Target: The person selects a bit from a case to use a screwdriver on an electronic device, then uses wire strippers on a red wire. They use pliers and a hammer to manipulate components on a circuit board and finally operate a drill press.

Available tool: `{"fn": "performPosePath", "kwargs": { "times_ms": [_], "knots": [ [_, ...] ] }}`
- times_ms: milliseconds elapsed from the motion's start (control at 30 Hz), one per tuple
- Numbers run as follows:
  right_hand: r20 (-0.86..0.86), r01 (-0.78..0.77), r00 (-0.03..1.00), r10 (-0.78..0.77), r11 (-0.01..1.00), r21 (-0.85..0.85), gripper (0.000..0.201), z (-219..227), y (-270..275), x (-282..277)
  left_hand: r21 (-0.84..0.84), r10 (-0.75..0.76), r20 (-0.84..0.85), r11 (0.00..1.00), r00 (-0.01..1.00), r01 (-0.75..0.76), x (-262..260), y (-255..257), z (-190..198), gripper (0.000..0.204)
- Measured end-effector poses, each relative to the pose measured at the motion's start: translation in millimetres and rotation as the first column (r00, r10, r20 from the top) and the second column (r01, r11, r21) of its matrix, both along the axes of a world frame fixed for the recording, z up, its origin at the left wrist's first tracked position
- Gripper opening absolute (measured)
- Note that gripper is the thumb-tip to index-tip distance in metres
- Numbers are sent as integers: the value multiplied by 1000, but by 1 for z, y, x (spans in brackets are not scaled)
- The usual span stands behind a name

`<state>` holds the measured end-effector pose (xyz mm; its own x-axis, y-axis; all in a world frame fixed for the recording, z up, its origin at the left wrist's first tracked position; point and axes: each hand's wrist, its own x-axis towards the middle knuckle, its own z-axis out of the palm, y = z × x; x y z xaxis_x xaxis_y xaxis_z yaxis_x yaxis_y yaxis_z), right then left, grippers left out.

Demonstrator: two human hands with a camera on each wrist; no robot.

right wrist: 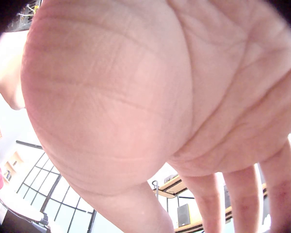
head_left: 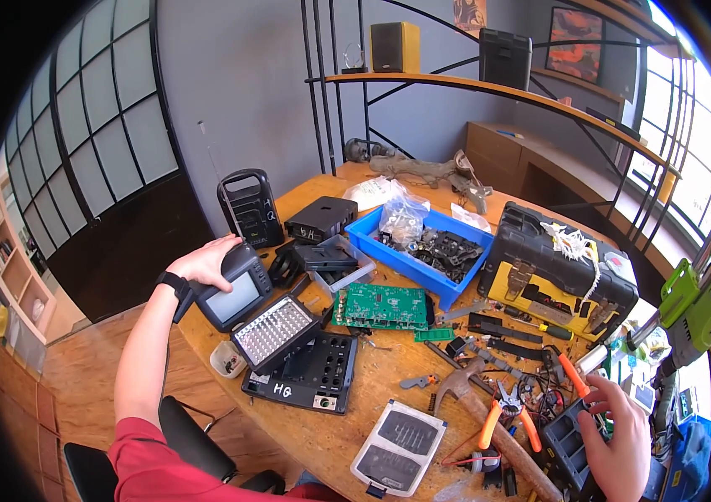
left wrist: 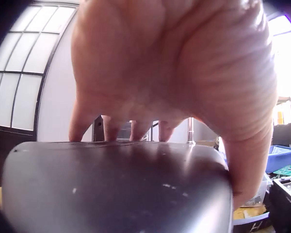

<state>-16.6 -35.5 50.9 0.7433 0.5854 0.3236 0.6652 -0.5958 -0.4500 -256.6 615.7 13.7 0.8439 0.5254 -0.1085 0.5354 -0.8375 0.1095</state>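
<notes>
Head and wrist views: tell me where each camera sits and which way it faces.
Head: worn on the head, faces forward and down at the table; shows both hands, left and right, plus a red sleeve.
Left wrist: on that wrist, faces along the palm over the monitor; shows the left hand.
Right wrist: on that wrist, faces along the palm toward the shelf; shows the right hand.
Shared: head and left wrist both show the blue tray.

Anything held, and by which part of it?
Left hand grips the screened device by the top of its casing. Right hand: palm empty; fingertip contact can't be told.
</notes>
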Motion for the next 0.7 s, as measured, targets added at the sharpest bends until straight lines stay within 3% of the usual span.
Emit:
{"fn": "performPosePath", "kwargs": {
  "times_ms": [167, 233, 300, 333, 367, 433, 467, 533, 567, 600, 633, 700],
  "knots": [
    [-3, 0, 1000, 0, 1000, -2, 47, 0, 2, -1, -68, 9, 10, 998, 1000, -8, -17, -2, 1, 128],
    [-1, 0, 1000, 0, 1000, 4, 47, 3, 2, -4, -21, 0, 137, 1000, 991, 3, -21, -14, -1, 114],
    [123, -60, 990, 66, 997, -55, 38, 13, 1, -9, 143, 104, 150, 982, 983, -126, -19, -38, 8, 95],
    [122, -49, 991, 55, 998, -48, 38, 14, 0, -9, 255, 159, 230, 942, 960, -217, -13, -67, 17, 67],
    [108, -49, 993, 54, 998, -43, 38, 15, 0, -9, 402, 89, 291, 892, 953, -206, -9, -83, 19, 43],
    [84, -68, 994, 71, 997, -40, 38, 14, 3, -9, 338, 16, 300, 933, 954, -122, 10, -111, 30, 24],
    [52, -55, 997, 56, 998, -26, 37, 12, 4, -8, 330, -138, 340, 944, 930, 20, 22, -113, 22, 25],
    [36, -53, 998, 54, 999, -9, 37, 9, 4, -8, -4, -127, 226, 991, 966, 131, 55, -102, 5, 33],
    [39, -51, 998, 51, 999, -10, 37, 9, 5, -9, -50, -200, 91, 977, 976, 205, 73, -87, -9, 36],
    [65, -67, 996, 68, 997, -25, 37, 9, 6, -11, -104, -131, -43, 987, 990, 126, 90, -82, -17, 38],
    [106, -54, 993, 57, 998, -35, 37, 12, 1, -13, -96, -87, -185, 993, 979, 70, 121, -62, -34, 35],
    [73, -38, 997, 37, 999, 8, 37, 14, -1, -17, 2, -15, -235, 1000, 972, 16, 138, -45, -50, 36]
  ]
}}
